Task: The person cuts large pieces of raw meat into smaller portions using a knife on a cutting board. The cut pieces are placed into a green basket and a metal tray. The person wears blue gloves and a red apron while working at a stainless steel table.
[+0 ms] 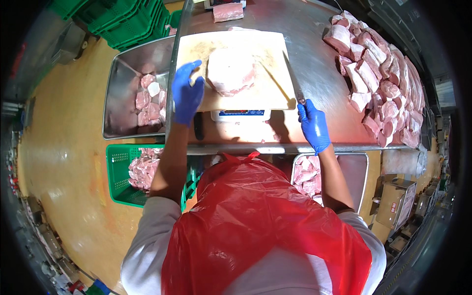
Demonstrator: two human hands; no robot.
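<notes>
A thick, pale slab of raw meat (231, 73) lies on a white cutting board (268, 96); strong light washes out its top. To its left, my blue-gloved left hand (188, 92) is over the board's left edge with thumb and fingers apart, holding nothing. Beyond the board's right edge, my blue-gloved right hand (313, 123) is wrapped round the handle of a knife (293, 78). The blade points away from me along the board's right side. Under the board's near edge shows a scale (241, 114) with a lit display.
Many meat pieces (378, 73) are heaped on the steel table (314, 59) at right. A steel tub (114, 98) and green crate (118, 172) with meat stand left; another tub (361, 184) stands near right. Green crates (128, 24) are stacked far left. One meat piece (228, 12) lies behind the board.
</notes>
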